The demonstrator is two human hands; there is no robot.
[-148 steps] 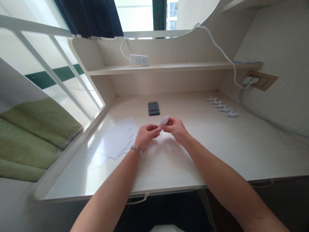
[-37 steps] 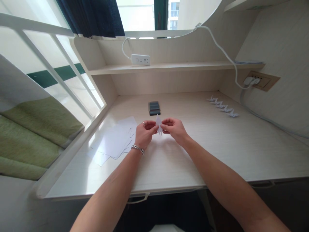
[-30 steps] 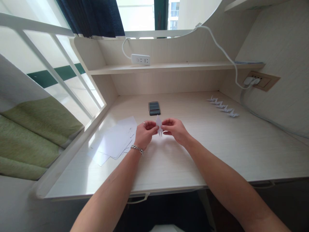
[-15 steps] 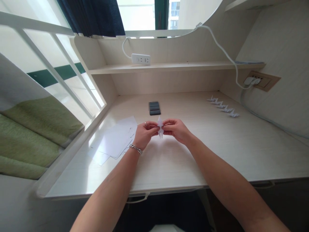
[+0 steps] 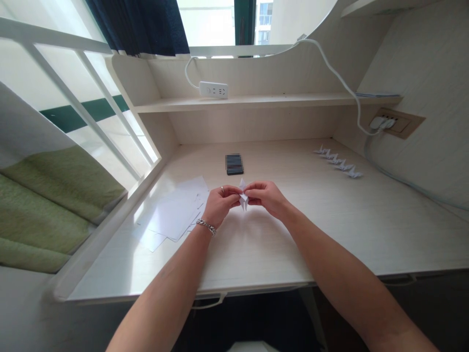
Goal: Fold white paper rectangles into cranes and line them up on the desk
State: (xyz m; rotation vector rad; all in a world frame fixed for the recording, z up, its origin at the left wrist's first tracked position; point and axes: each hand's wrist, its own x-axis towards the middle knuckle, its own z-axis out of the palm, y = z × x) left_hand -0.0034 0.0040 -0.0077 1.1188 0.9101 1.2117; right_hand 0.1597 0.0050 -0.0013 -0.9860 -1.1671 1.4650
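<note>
A small white folded paper piece (image 5: 244, 200) is pinched between both hands above the desk, one point sticking up and two split points hanging down. My left hand (image 5: 221, 201), with a ring and a chain bracelet on its wrist, grips the left side, fingers closed. From the right, my right hand (image 5: 270, 196) pinches the other side with thumb and fingers. The fingertips cover part of the folds. Just beyond the hands lies a small dark box-like object (image 5: 234, 165), its face blurred. Left of my left hand, white paper sheets (image 5: 179, 208) lie loosely stacked.
Several folded paper cranes (image 5: 343, 165) stand in a row at the back right of the desk (image 5: 256, 264). A white power strip (image 5: 213, 90) sits on the shelf (image 5: 264, 101). Its cable seems to run near the wall socket (image 5: 397, 123). White rails border the left side.
My hands have drawn slightly closer together on the folded paper. Its middle now looks narrower and more folded, with the lower points tilted a little differently.
</note>
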